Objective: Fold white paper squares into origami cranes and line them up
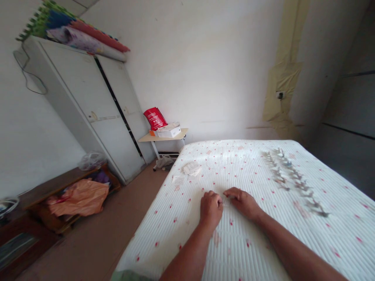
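Note:
Both hands are over the white ribbed bed cover (243, 242) with red dots. My left hand (211, 207) is closed, its thumb pressed to the curled fingers; a thin pale strand seems to show at its fingertips, too small to name. Just to the right, my right hand (241, 201) has its thumb and forefinger brought near each other, pointing left, and what lies between them is too small to make out. The two hands are a short gap apart. Thin pale paper pieces (191, 168) lie on the cover beyond my left hand.
Rows of small, blurred grey-brown items (295, 177) lie on the right of the bed. Behind at left, a small table (145, 137) bears a red bag (155, 118) and a white box (170, 132). A grey cabinet (79, 97) and a low wooden bench (43, 187) stand left.

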A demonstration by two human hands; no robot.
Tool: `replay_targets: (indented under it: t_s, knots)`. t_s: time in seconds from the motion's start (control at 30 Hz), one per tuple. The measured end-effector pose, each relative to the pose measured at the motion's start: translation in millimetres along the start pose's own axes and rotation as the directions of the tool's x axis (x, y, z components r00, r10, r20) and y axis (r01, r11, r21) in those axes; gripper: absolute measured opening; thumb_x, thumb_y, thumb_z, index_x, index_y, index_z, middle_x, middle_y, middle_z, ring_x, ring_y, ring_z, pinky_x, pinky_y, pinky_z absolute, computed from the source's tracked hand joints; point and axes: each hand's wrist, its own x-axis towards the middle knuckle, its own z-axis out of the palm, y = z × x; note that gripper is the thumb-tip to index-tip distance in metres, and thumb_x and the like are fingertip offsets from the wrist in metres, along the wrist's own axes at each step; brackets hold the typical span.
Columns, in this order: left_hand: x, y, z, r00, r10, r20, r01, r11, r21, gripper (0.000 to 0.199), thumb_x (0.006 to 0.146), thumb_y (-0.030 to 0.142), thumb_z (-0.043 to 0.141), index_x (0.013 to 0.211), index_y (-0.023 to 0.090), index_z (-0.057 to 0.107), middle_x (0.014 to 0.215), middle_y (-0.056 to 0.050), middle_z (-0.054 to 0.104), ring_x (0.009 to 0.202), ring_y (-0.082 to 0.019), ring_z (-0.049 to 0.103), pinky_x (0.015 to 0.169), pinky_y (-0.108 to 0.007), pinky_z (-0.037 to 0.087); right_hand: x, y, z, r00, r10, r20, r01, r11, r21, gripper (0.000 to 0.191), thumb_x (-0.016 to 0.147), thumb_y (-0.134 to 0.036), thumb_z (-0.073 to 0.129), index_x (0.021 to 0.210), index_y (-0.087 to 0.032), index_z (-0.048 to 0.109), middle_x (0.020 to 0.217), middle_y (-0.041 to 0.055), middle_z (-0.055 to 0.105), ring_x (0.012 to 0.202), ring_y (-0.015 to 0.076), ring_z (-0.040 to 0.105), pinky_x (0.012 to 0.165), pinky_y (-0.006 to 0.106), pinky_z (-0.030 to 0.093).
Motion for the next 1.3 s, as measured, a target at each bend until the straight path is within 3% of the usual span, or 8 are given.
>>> replay_targets:
  t_s: [0.13,0.23,0.37,0.53,0.8,0.9,1.07,1.3]
  knots:
    - [-3,0,0.4,0.998,0.061,0.026,-0.061,0.998,0.004,0.018,0.07,0.007,0.054,0.075,0.022,0.062,0.082,-0.001,0.057,0.086,-0.016,0.048,0.074,-0.027,0.033,-2,-10,-1,0.996,-0.078,0.045,0.08,0.996,-0.048,0.033,0.08,-0.011,0.037,0.093,-0.025,0.065,0.099,0.0008,0.062,0.09,0.0128,0.057,0.079,0.022,0.04]
    - [-4,2,-1.5,0.996,0.072,0.054,-0.073,0.997,0.014,0.022,0.07,0.006,0.052,0.076,0.023,0.063,0.082,-0.001,0.057,0.087,-0.016,0.048,0.076,-0.028,0.033,-3,-17,-4,0.995,-0.035,0.09,0.047,0.99,-0.131,0.031,0.082,-0.014,0.038,0.089,-0.025,0.066,0.095,0.0011,0.06,0.084,0.0132,0.057,0.073,0.022,0.04]
    - [-5,7,-6.1,0.997,0.032,0.071,-0.035,0.998,0.043,0.016,0.068,0.012,0.056,0.078,0.023,0.063,0.084,-0.002,0.056,0.09,-0.018,0.047,0.077,-0.03,0.033,-2,-20,-5,0.991,0.038,0.125,-0.012,0.98,-0.2,0.032,0.083,-0.016,0.039,0.098,-0.027,0.064,0.097,0.0017,0.058,0.084,0.0137,0.057,0.071,0.021,0.038]
    - [-5,10,-8.3,0.998,0.007,0.064,-0.009,0.999,0.045,0.006,0.07,0.024,0.06,0.075,0.023,0.063,0.084,-0.002,0.055,0.089,-0.019,0.047,0.076,-0.03,0.033,3,-20,-3,0.986,0.03,0.161,0.016,0.961,-0.275,0.029,0.084,-0.02,0.039,0.098,-0.03,0.062,0.096,0.0006,0.055,0.08,0.0129,0.058,0.063,0.021,0.036]
    - [-10,17,-15.0,0.998,0.04,0.042,-0.045,0.993,0.109,0.009,0.075,0.022,0.055,0.073,0.022,0.064,0.084,-0.004,0.053,0.088,-0.019,0.045,0.076,-0.032,0.032,3,-20,0,0.991,0.076,0.112,-0.029,0.926,-0.377,0.029,0.085,-0.017,0.038,0.099,-0.027,0.061,0.097,0.002,0.054,0.077,0.0124,0.059,0.06,0.021,0.034]
    - [-12,20,-16.7,0.998,0.051,0.033,-0.055,0.99,0.126,0.009,0.073,0.028,0.059,0.074,0.022,0.065,0.085,-0.005,0.052,0.089,-0.021,0.044,0.076,-0.033,0.032,2,-18,-1,0.994,0.079,0.076,-0.041,0.911,-0.41,0.027,0.084,-0.016,0.037,0.095,-0.024,0.061,0.094,0.0025,0.054,0.073,0.0125,0.059,0.057,0.021,0.034]
    - [-10,20,-14.1,0.998,0.041,0.052,-0.047,0.992,0.121,0.02,0.067,0.039,0.066,0.077,0.022,0.065,0.086,-0.005,0.053,0.09,-0.021,0.044,0.077,-0.033,0.033,1,-18,-7,0.994,0.087,0.063,-0.053,0.908,-0.416,0.027,0.082,-0.014,0.037,0.089,-0.021,0.062,0.092,0.0029,0.056,0.071,0.0115,0.058,0.058,0.021,0.033]
    - [-8,16,-10.2,0.998,0.042,0.04,-0.047,0.992,0.119,0.009,0.072,0.029,0.061,0.075,0.022,0.064,0.085,-0.004,0.053,0.089,-0.02,0.045,0.076,-0.032,0.034,-2,-14,-14,0.993,0.045,0.112,-0.008,0.95,-0.312,0.023,0.076,-0.011,0.042,0.08,-0.02,0.062,0.086,0.0017,0.057,0.078,0.0122,0.056,0.065,0.02,0.035]
